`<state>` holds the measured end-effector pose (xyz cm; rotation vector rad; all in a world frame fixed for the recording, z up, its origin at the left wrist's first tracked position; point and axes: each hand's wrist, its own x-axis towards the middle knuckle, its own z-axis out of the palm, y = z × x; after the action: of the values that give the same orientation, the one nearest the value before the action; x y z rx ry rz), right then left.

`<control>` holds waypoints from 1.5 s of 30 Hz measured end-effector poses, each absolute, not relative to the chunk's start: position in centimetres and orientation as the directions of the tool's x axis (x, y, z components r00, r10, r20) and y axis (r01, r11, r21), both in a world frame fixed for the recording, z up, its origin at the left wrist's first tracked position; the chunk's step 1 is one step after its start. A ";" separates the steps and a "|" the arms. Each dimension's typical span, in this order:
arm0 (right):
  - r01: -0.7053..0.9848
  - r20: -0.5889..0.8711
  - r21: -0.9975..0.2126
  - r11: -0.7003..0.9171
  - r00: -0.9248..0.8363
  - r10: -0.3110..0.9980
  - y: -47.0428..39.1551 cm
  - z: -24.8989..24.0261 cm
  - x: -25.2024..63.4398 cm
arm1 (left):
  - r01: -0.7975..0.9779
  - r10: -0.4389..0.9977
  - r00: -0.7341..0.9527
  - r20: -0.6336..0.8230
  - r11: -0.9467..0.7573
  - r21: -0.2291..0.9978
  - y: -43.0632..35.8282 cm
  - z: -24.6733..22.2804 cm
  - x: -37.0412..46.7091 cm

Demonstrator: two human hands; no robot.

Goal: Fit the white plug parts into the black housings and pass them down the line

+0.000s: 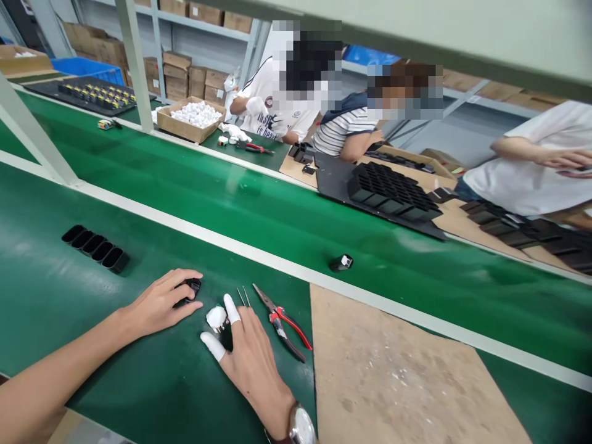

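While the left hand (161, 297) curls partly closed around a small black part (195, 287) over the green counter (152, 382), the right hand (252, 351) has its white-covered thumb and index finger parted about a white-topped piece (216, 317), though whether it grips that piece cannot be told. These two pieces are apart, so the handling looks partway along, with both seemingly unfinished. Pliers (280, 320) lie just beside the right hand, apparently not in use, and the row of black cases (95, 246) beyond the left forearm shows open mouths, seemingly unfilled.
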<state>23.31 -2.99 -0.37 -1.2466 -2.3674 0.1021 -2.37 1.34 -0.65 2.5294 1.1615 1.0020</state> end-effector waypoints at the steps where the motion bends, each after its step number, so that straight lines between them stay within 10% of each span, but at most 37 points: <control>1: 0.742 0.348 -0.326 0.586 -0.482 0.804 -3.0 -0.1 23.5 | 0.600 0.726 0.471 0.501 -0.680 0.421 1.3 -0.6 -2.3; 10: 0.702 0.306 -0.402 0.588 -0.502 0.809 -2.9 -0.1 24.1 | 0.603 0.729 0.493 0.475 -0.680 0.417 1.1 -0.3 -2.1; 26: 0.685 0.363 -0.146 0.714 -0.634 0.683 -2.8 -0.6 24.1 | 0.543 0.734 0.487 0.474 -0.679 0.494 1.4 -0.3 -2.3; 45: 0.657 0.340 -0.468 0.591 -0.483 0.807 -2.3 -0.4 23.6 | 0.481 0.749 0.470 0.466 -0.661 0.576 1.4 -0.2 -2.7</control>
<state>23.63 -2.35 -0.41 -1.1603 -2.2904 0.3739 -2.68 1.37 -0.24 2.3580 1.0352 1.0146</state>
